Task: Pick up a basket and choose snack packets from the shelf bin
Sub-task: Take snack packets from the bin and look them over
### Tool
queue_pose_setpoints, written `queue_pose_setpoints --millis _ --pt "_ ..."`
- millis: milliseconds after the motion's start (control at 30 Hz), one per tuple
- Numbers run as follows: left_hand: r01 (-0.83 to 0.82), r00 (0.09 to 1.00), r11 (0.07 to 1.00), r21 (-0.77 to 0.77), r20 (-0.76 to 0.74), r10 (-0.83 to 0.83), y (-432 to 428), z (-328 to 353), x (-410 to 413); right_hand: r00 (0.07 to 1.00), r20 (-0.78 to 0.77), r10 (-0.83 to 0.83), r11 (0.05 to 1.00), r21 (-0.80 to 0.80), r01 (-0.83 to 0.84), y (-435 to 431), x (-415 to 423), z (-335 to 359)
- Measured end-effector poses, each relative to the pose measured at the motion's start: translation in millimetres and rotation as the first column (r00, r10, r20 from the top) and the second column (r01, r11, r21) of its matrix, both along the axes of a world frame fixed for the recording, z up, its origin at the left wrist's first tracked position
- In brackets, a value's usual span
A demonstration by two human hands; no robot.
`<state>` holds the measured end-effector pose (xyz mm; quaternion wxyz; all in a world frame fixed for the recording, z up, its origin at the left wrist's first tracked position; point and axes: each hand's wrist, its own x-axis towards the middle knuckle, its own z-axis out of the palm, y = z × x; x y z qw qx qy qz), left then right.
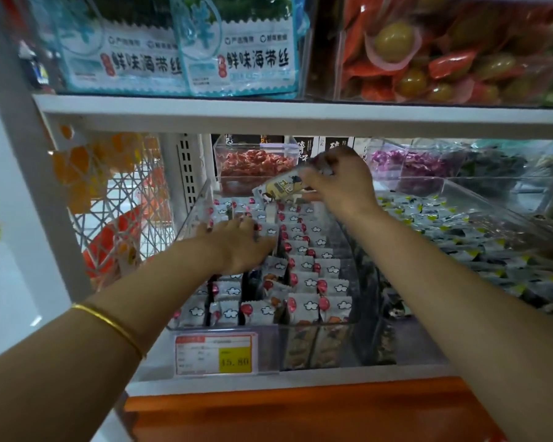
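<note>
Right hand (339,183) pinches a white-and-yellow snack packet (283,189) between thumb and curled fingers. The packet sticks out to the left of the fingers, tilted, and is held clear above the far end of the clear shelf bin (190,215).

Left hand (237,245) lies palm down inside the same bin, near its left wall. Its fingers are bent down among the rows of packets (304,266); whether they grip one cannot be told. The held packet is above and to the right of the left hand, apart from it.

The rows of packets are grey-white with a cloud mark and a red disc, and they stand on edge from the front wall of the bin to its far end.

A gold bangle (109,323) sits on the left forearm.

A price label (216,354) is fixed at the front edge of the shelf, below the left front corner of the bin.

An adjoining bin of grey-and-yellow packets (460,237) stands to the right. A small bin of red sweets (256,167) stands behind the far end.

Seaweed packets (237,49) stand on the upper shelf. A white lattice panel (125,202) stands at the left end of the shelf.
</note>
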<state>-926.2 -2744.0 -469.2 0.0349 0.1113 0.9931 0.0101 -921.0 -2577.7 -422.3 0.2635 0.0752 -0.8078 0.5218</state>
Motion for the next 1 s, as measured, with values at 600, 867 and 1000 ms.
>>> queue_pose_setpoints --millis 600,867,1000 --pt "-0.052 0.942 0.982 -0.179 -0.334 -0.011 -25.8 18.9 60.4 0.998 0.051 0.036 0.745 0.664 -0.061 -72.7 -56.8 -2.8" --pt "-0.007 0.916 0.999 0.033 -0.4 0.019 -38.0 2.3 66.5 0.985 0.174 0.022 0.459 0.873 -0.165 -84.7 -69.6 -33.6" --pt "0.032 0.904 0.998 0.062 -0.429 -0.002 -38.8 0.1 67.4 0.975 0.214 0.062 0.504 0.836 -0.216 -82.6 -80.4 -22.8"
